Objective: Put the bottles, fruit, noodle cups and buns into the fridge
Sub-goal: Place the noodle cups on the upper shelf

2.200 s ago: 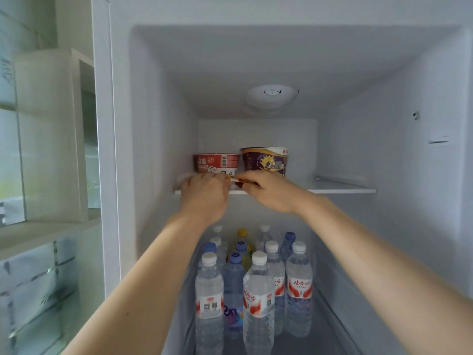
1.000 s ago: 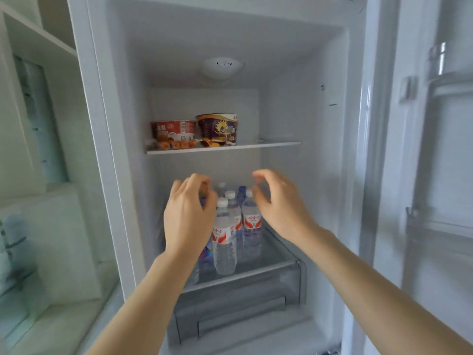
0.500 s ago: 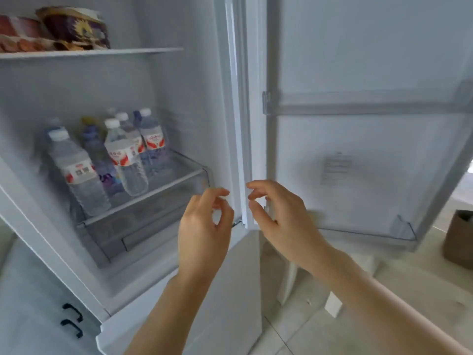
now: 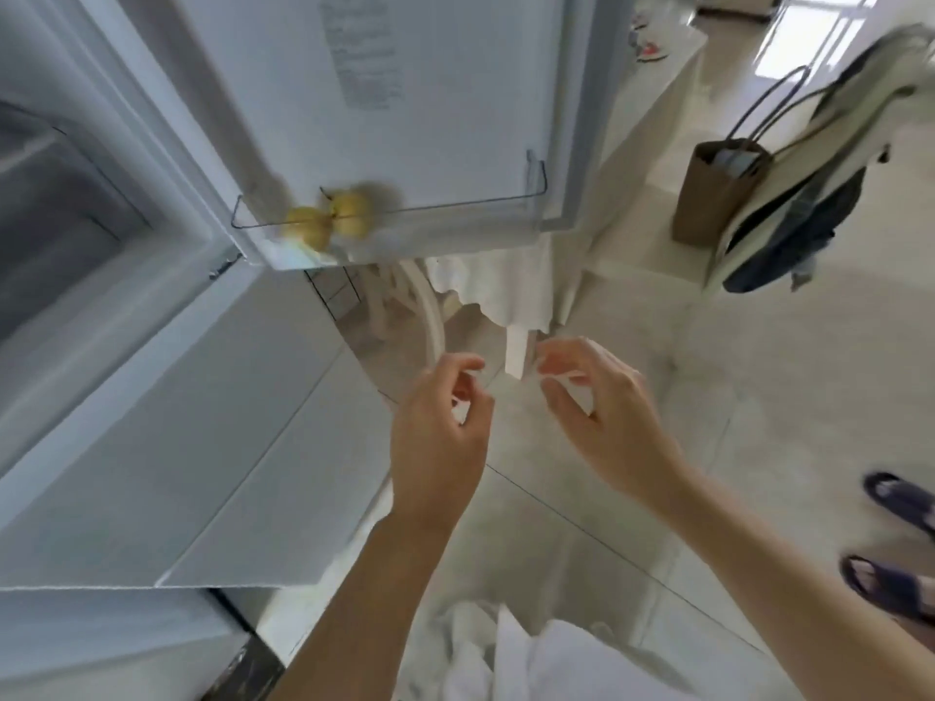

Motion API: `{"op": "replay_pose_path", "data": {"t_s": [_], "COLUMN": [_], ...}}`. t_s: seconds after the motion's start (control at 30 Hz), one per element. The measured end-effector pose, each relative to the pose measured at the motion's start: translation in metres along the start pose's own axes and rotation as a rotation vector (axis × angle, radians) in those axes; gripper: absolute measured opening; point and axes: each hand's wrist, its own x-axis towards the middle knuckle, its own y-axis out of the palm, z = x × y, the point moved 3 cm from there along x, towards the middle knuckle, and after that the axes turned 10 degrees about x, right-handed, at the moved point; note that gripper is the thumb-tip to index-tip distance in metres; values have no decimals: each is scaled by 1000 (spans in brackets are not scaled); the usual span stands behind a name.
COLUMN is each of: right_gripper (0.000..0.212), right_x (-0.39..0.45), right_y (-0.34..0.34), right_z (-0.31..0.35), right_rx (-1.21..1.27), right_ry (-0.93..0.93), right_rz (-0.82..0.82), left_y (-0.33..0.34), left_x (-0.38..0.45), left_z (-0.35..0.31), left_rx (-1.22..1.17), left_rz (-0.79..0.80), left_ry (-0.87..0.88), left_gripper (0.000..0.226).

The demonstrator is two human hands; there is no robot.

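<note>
Pale glossy floor tiles (image 4: 759, 346) fill the background beneath both hands, seen from above through a tilted, motion-blurred head view. Left hand (image 4: 437, 437) and right hand (image 4: 602, 412) are held out side by side over the floor, apart from each other and touching nothing; the fingers of each are loosely curled toward the thumb, and neither hand holds anything.

Up and to the left of the left hand stands the open fridge door (image 4: 405, 93), its inner face toward the camera and carrying a printed label. Along the door's lower edge runs a clear door bin (image 4: 455, 215), and in the bin's left part lie two yellow fruits (image 4: 329, 220), touching one another and blurred. Farther left of the left hand is the fridge compartment (image 4: 76, 194), its contents not discernible, and below it a closed white lower door (image 4: 177, 422).

Beyond the fingertips of both hands, under the open door, a white tablecloth (image 4: 496, 290) hangs beside a pale chair (image 4: 405, 306). Up and to the right of the right hand stands a brown paper bag (image 4: 718, 194), with a dark garment (image 4: 809, 204) draped just beside it. To the lower right of the right hand, two feet in dark sandals (image 4: 895, 543) rest on the tiles.
</note>
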Motion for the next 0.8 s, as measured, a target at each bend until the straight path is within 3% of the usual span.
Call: {"op": "replay_pose_path", "data": {"t_s": [0.43, 0.8], "right_gripper": [27, 27], "right_x": [-85, 24], "right_y": [-143, -195], "right_z": [-144, -217], "right_rx": [-115, -109], "right_ry": [344, 433], "right_rz": [95, 80], "left_y": [205, 280], "left_x": [-59, 49], "left_z": [-84, -97], "left_rx": [40, 156], "left_rz": [407, 578], "left_ry": [-65, -90], "left_gripper": [14, 19]}}
